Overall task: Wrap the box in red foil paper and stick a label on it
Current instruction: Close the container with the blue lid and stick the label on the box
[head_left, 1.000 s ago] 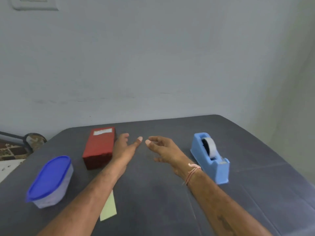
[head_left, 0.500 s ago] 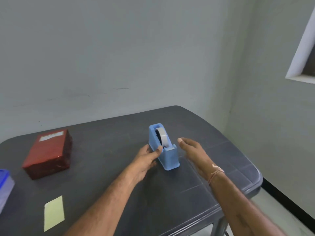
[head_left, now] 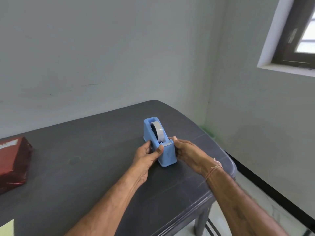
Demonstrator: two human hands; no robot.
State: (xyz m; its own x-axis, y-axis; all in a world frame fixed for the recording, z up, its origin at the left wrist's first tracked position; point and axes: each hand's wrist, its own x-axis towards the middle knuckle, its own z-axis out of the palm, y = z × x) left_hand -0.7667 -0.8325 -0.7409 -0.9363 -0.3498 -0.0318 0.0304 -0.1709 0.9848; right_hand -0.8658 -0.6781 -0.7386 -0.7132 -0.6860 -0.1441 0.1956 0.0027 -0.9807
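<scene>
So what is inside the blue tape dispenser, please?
A grey tape roll stands upright in the slot of the blue tape dispenser. Its lower part and hub are hidden by the walls. The left hand and right hand cover the sides.

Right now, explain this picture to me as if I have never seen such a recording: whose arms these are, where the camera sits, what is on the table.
There is no machine here. A person wears a camera on the head, looking down at their own bare arms. The left hand and right hand clasp the two sides of a blue tape dispenser, which stands on a dark grey table with a grey tape roll in it. At the left edge lies the box wrapped in red foil, a pale label on top. A window shows at the upper right.
</scene>
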